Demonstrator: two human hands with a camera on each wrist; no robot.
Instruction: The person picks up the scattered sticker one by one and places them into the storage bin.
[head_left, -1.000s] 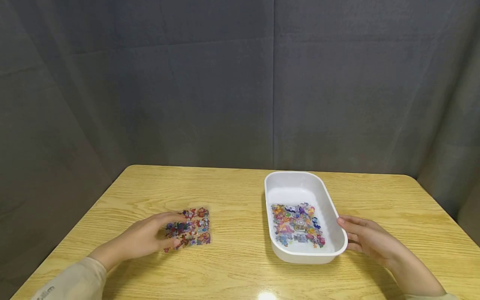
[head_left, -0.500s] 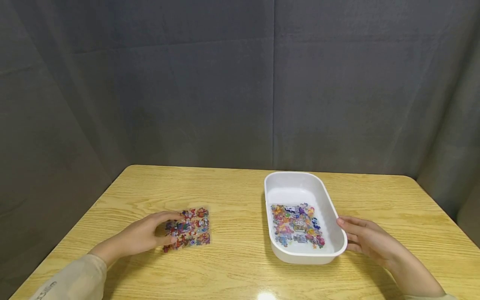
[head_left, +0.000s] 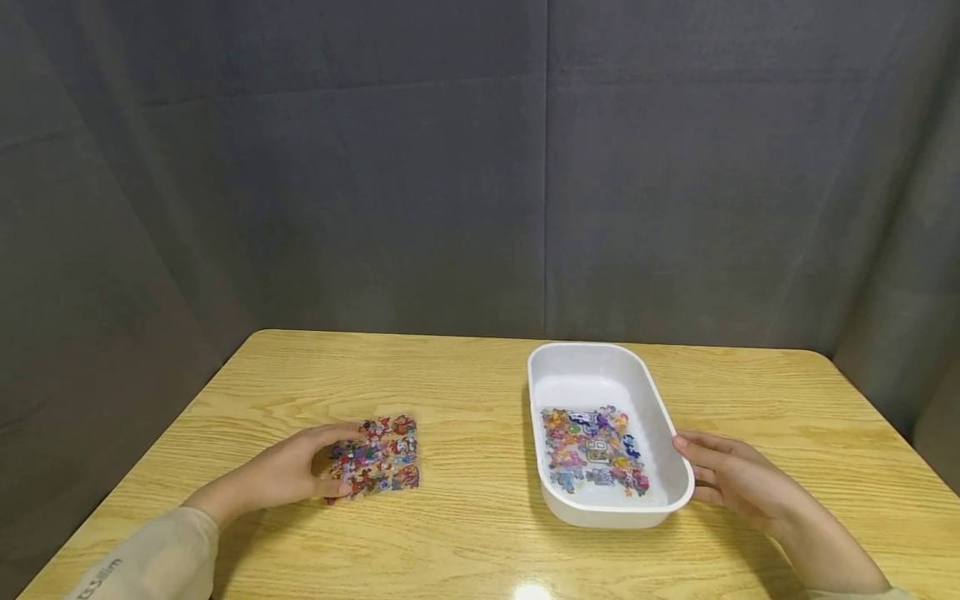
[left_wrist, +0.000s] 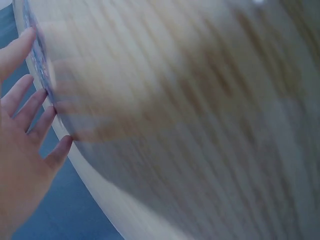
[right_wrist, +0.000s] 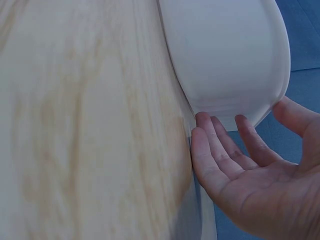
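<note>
In the head view, a clear sheet of colourful cartoon stickers point(head_left: 386, 454) lies flat on the table at the left. My left hand point(head_left: 288, 471) rests at its left edge, thumb and fingers spread and touching it without a visible pinch. In the left wrist view the fingers of that hand point(left_wrist: 30, 135) look loosely extended. A white plastic tray point(head_left: 551, 498) stands at the right, with another sheet of colourful stickers point(head_left: 592, 450) inside on its floor. My right hand point(head_left: 738, 475) touches the tray's right outer wall, thumb near the rim; its fingers look relaxed in the right wrist view.
The wood-grain table point(head_left: 465, 533) stretches between the sheet and the tray. A dark grey curtain point(head_left: 405, 183) hangs behind the table's far edge. Light glares off the front of the tabletop.
My left hand and the sheet under its fingertips have shifted very slightly left. The right hand and the tray stay where they were.
</note>
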